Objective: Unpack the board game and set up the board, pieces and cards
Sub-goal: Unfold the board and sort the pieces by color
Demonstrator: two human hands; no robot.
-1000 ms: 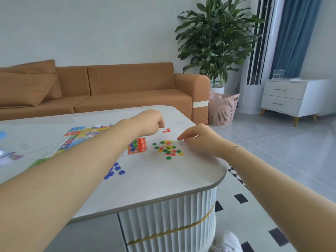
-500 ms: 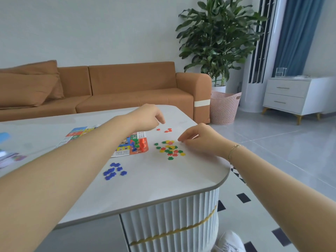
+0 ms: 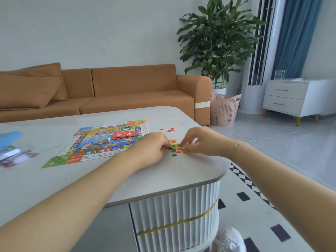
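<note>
The colourful game board (image 3: 101,142) lies flat on the white table (image 3: 163,179), with a small stack of red cards (image 3: 123,134) on it. Right of the board is a mixed pile of small red, green and yellow pieces (image 3: 175,150). A few red pieces (image 3: 170,129) lie apart behind it. My left hand (image 3: 152,148) reaches the pile from the left, its curled fingertips pinching a green piece. My right hand (image 3: 198,140) comes from the right, and its thumb and forefinger pinch a piece at the pile's edge. My left forearm hides the blue pieces.
A blue box part (image 3: 11,137) and a bagged stack of cards (image 3: 14,155) lie at the table's left edge. The table's rounded corner (image 3: 223,171) is just right of the pile. An orange sofa (image 3: 127,91) stands behind, and my shoe (image 3: 231,240) shows below.
My left hand has come back from the separate red pieces to the mixed pile. My right hand has stayed at the pile. The view has shifted, so more of the board shows.
</note>
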